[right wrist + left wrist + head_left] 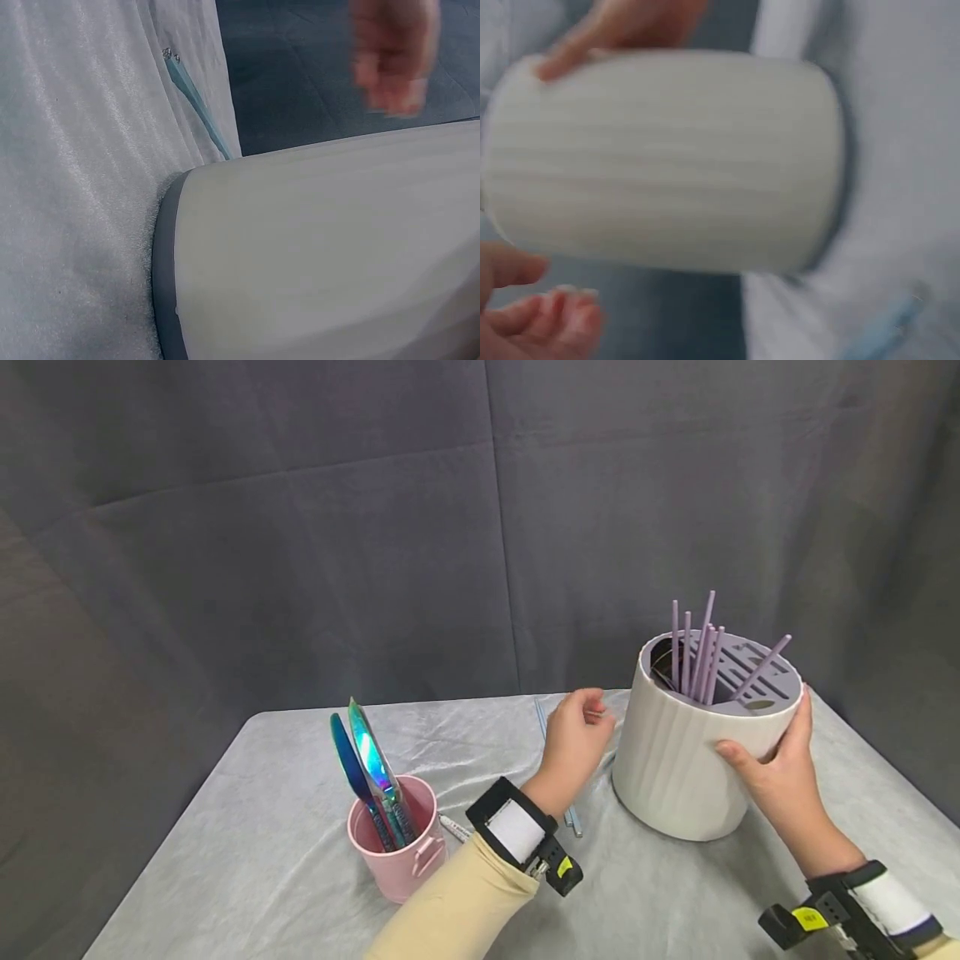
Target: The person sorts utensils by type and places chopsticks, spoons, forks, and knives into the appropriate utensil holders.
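A white ribbed knife block (678,760) stands upright on the right of the cloth. Several lilac chopsticks (705,660) stick up at odd slants from its grey slotted top (772,681). My right hand (783,768) grips the block's right side, thumb across the front and fingers round the far side. Left of the block, my left hand (577,735) hovers apart from it, fingers loosely bent and nothing visible in them. The left wrist view shows that hand's fingertips (574,322) beside the block's blurred wall (675,157).
A pink bucket (401,881) with a side handle holds knives with iridescent blades (367,747). Pale blue chopsticks (573,822) lie partly behind the left hand. Near the bucket lies a white pen-like stick (453,828). Grey drapes (375,543) hang behind the table.
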`<action>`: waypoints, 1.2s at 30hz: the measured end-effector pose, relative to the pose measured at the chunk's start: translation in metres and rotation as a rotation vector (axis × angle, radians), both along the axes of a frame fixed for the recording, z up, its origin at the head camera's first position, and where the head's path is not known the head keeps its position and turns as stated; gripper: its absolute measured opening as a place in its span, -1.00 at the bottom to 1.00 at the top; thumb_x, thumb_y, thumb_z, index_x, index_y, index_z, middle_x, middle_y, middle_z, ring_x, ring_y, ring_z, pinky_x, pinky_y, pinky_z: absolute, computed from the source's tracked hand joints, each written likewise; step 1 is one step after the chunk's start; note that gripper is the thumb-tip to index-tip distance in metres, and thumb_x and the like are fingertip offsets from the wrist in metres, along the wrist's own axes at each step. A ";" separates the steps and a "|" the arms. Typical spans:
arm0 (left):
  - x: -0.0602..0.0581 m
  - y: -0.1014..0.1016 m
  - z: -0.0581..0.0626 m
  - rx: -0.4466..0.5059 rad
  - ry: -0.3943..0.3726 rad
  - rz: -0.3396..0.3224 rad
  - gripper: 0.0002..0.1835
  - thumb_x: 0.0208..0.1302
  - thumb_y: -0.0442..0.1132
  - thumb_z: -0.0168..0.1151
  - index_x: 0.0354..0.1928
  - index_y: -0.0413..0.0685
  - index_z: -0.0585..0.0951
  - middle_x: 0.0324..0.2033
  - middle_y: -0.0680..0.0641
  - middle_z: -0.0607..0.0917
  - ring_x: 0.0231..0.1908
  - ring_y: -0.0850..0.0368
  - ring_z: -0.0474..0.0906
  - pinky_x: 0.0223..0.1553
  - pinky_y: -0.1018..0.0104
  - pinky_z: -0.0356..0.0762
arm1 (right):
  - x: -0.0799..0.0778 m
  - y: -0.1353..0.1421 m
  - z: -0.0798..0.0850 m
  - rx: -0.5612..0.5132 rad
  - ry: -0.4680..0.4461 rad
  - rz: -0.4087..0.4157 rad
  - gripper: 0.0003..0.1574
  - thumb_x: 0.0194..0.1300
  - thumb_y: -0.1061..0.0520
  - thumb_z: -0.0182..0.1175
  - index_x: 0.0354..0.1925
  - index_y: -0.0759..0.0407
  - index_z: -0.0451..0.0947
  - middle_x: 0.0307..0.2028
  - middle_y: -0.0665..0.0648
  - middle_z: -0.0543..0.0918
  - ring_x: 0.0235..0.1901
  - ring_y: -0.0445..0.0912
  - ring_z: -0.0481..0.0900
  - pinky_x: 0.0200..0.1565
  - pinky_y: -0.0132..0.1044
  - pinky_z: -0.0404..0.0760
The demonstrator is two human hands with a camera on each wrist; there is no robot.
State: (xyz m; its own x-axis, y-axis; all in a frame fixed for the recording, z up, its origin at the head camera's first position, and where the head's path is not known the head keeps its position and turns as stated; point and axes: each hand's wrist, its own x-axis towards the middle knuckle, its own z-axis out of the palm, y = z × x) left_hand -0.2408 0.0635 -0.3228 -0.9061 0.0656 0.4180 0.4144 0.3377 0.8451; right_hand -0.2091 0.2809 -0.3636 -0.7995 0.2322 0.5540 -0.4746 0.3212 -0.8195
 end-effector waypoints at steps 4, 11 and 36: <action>-0.007 -0.007 -0.026 -0.217 -0.181 0.050 -0.64 0.16 -0.42 0.25 0.03 -0.39 0.57 -0.26 -0.17 0.67 -0.19 -0.02 0.62 -0.17 0.35 0.54 | 0.001 0.000 0.000 0.002 -0.014 -0.005 0.30 0.12 0.13 0.41 0.51 -0.16 -0.26 0.34 0.02 0.11 0.25 -0.16 0.14 0.23 -0.40 0.11; -0.012 -0.016 -0.056 -0.418 -0.281 0.155 -0.82 0.05 -0.45 0.22 -0.28 -0.43 0.59 -0.43 -0.27 0.63 -0.44 -0.07 0.59 -0.43 0.20 0.56 | 0.001 0.000 -0.001 -0.001 -0.011 0.000 0.30 0.12 0.14 0.41 0.52 -0.17 -0.26 0.35 0.02 0.11 0.26 -0.16 0.13 0.25 -0.40 0.09; -0.040 -0.016 -0.085 -0.686 -0.323 0.314 -0.74 0.09 -0.19 0.42 -0.42 -0.31 0.66 -0.49 -0.20 0.68 -0.40 -0.06 0.65 -0.40 0.19 0.60 | 0.005 0.001 -0.003 -0.020 0.001 0.010 0.31 0.11 0.09 0.43 0.52 -0.17 -0.25 0.37 0.03 0.10 0.28 -0.15 0.13 0.26 -0.40 0.10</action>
